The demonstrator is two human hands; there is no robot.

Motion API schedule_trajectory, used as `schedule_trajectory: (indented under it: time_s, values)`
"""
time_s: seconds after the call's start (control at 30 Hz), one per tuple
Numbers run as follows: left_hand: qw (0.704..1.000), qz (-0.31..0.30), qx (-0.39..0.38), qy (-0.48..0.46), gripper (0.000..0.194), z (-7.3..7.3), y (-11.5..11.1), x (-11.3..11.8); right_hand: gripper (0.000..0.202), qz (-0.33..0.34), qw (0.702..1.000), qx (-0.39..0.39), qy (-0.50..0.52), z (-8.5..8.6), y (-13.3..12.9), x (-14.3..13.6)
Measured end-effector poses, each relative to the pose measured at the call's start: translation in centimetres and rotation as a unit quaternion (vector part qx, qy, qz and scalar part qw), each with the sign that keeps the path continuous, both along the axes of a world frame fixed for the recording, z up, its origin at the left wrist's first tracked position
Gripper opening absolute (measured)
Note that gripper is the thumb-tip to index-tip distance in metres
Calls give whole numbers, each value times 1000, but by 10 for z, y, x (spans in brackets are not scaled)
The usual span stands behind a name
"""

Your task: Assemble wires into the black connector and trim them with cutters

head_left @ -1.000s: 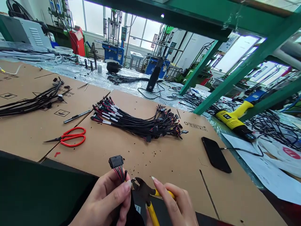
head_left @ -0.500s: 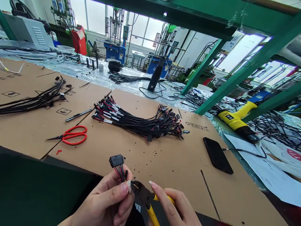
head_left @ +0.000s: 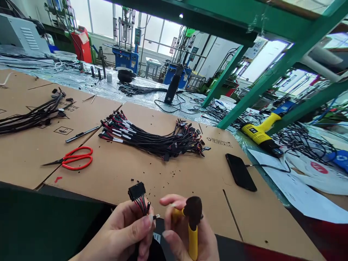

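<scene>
My left hand [head_left: 130, 230] pinches a wire harness just below its black connector [head_left: 136, 191]. Thin red and black wires [head_left: 141, 206] run from the connector down into the fingers. A short wire end with a pale tip [head_left: 156, 216] sticks out past the thumb. My right hand [head_left: 187, 232] is curled around yellow-handled cutting pliers [head_left: 193, 232], whose dark jaws point upward. The pliers' jaws stand apart from the harness, to its right. Most of the harness below my left hand is hidden.
Beyond my hands lies a bundle of black cable harnesses [head_left: 152, 139] on the cardboard [head_left: 108, 170]. Red-handled scissors [head_left: 77, 158] and a slim knife [head_left: 82, 134] lie left. A phone [head_left: 240, 172], a yellow heat gun [head_left: 262, 134] and green posts [head_left: 252, 87] are right.
The pliers have left the wire by my left hand, moving right and turning jaws-up in my right hand. My left hand still holds the harness. The whole view has shifted slightly.
</scene>
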State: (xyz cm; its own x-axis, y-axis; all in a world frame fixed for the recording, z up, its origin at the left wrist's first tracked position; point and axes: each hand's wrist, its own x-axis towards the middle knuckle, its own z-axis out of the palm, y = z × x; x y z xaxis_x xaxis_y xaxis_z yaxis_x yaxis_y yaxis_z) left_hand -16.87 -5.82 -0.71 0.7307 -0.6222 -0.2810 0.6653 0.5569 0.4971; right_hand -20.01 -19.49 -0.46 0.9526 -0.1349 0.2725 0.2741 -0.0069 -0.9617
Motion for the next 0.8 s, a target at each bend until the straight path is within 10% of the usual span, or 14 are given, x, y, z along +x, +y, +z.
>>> schedule_trajectory:
  time_s: [0.13,0.33,0.53,0.8]
  values:
    - [998,-43,36,2,38,-1,-5,-2,14,59,994,81,-33,3,9,8]
    - [980,24,171,-98,46,-5,-8,-3,15,-2,998,-37,-59,5,3,8]
    - [853,104,374,-349,17,-6,-6,-5,20,3,985,-158,74,21,-6,7]
    - [926,43,302,-223,21,2,1,-3,33,98,980,-149,92,28,-10,19]
